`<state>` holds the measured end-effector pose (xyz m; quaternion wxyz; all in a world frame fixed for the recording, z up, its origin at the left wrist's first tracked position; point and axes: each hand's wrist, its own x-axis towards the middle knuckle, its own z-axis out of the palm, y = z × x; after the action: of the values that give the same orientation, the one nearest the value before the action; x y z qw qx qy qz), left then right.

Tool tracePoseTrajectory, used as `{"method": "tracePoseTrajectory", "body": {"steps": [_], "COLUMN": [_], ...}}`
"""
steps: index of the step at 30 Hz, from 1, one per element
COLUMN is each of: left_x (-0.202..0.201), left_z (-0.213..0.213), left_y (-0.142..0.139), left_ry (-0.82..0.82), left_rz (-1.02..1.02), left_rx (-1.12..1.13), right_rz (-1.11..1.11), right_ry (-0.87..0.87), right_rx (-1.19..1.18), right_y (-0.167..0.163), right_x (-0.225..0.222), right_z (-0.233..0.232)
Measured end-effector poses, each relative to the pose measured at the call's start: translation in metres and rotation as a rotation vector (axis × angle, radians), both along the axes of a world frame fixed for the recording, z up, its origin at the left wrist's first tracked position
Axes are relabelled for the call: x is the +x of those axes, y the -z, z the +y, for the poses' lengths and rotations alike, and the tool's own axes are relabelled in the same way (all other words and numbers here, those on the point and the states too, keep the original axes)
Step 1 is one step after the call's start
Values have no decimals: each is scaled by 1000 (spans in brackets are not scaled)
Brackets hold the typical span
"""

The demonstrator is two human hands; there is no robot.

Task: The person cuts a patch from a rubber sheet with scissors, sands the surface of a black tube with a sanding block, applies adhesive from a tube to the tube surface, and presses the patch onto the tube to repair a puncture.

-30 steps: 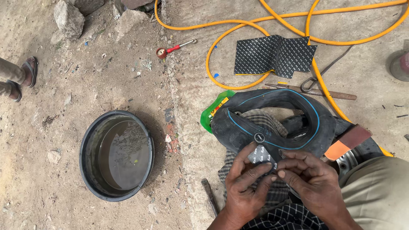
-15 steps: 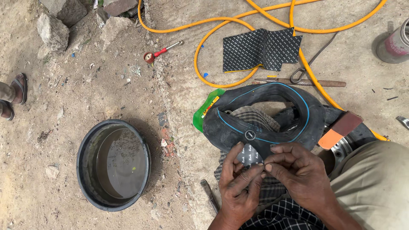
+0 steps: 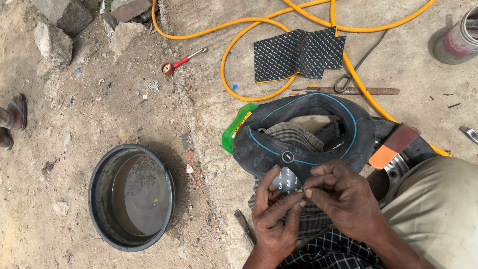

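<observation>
Both hands meet low in the middle of the head view. My left hand (image 3: 275, 215) pinches a small grey patch piece (image 3: 288, 182) from below. My right hand (image 3: 340, 199) grips the same patch at its right edge with thumb and fingertips. Just above them lies a black rubber inner tube (image 3: 303, 129) with a thin blue line, draped over a striped cloth (image 3: 294, 137). A round black patch spot (image 3: 288, 157) sits on the tube right above the fingers.
A black basin of water (image 3: 131, 195) stands to the left on dirt. A yellow hose (image 3: 249, 60) loops at the top near a black textured rubber sheet (image 3: 298, 54), a metal file (image 3: 348, 91), a red-handled tool (image 3: 181, 62) and a metal can (image 3: 458, 37). Another person's sandalled feet (image 3: 12, 122) stand far left.
The view has shifted, so everything sits further right and higher in the picture. Both hands stay together on the patch piece, fingers working at its edge.
</observation>
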<state>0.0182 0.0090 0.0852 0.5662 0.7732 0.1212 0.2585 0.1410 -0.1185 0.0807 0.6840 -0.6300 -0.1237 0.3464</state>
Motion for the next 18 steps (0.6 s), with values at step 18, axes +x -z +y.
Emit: {"method": "tracePoseTrajectory", "body": {"steps": [18], "left_x": [1], "left_z": [-1], "left_y": [9], "left_ry": [-22], "left_rz": [18], "left_rx": [-54], "right_rz": [-45], "right_ry": [-25], "right_rx": [-127], "right_y": [9], "right_x": [-3], "right_z": [0]}}
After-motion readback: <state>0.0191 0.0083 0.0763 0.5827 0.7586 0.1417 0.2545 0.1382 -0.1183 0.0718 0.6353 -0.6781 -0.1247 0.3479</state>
